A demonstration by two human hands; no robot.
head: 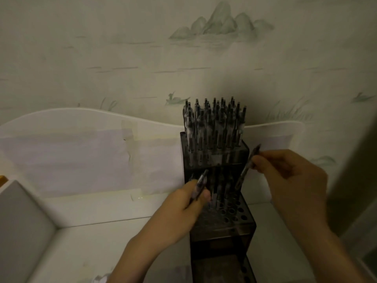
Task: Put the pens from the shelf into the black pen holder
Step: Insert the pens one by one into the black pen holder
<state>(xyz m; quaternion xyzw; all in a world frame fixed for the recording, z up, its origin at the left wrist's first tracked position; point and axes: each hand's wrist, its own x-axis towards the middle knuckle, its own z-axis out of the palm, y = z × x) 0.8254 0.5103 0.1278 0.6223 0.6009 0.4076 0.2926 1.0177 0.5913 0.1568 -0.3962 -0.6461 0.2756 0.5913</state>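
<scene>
Pens [214, 123] stand packed upright in the top tier of the stepped black pen holder [222, 227], while the middle tier holds a few more at its back and shows open round holes toward the front. Over that middle tier the left hand [183, 209] grips one tilted pen [201, 183] in curled fingers, and the right hand [291, 176] pinches another slanted pen [247, 166] near its upper end. Beneath the holder lies a white shelf [91, 242] with a wavy back panel, set against a wall [142, 48] painted with pale mountains.
</scene>
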